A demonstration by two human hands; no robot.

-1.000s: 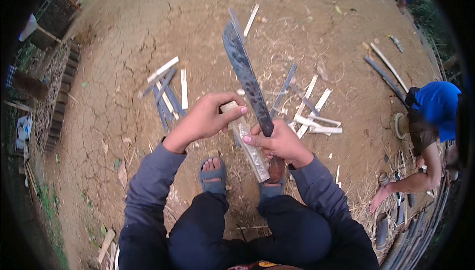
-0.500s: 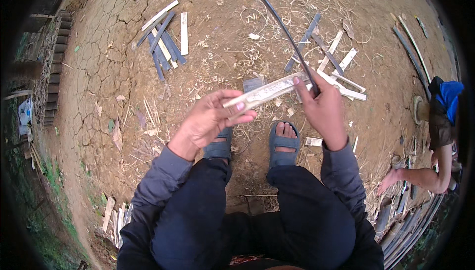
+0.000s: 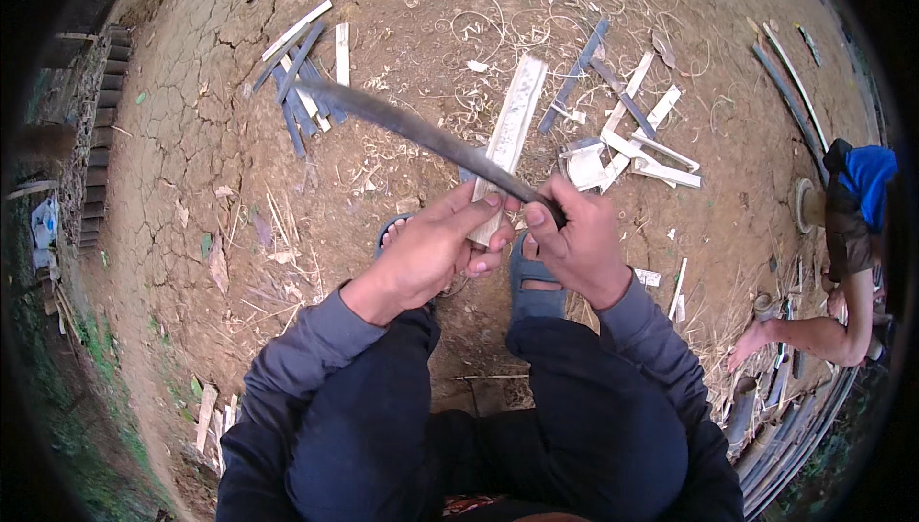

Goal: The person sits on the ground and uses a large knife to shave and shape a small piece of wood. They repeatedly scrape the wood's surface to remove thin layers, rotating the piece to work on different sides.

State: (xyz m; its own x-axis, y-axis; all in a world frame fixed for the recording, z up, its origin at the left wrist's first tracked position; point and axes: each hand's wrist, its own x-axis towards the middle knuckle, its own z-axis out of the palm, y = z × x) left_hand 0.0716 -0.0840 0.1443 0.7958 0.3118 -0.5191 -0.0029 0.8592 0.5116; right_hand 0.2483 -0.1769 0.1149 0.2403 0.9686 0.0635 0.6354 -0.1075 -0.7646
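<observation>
My left hand grips the lower end of a pale split bamboo strip, thumb on top and fingers beneath. The strip points away from me, tilted slightly to the right. My right hand is closed round the handle end of a long dark-bladed knife. Its blade runs up and to the left, crossing over the bamboo strip just beyond my left thumb; whether blade and strip touch, I cannot tell. Motion blurs the blade toward its tip. Both hands are close together above my sandalled feet.
Dark and pale strips lie in a group at the far left. More pieces lie crossed at the right among curled shavings. Another person's bare limb reaches in at the right edge, above long poles.
The bamboo strip has swung from lying across to pointing away from me, and my right hand has let go of it. The knife blade has turned leftward across it.
</observation>
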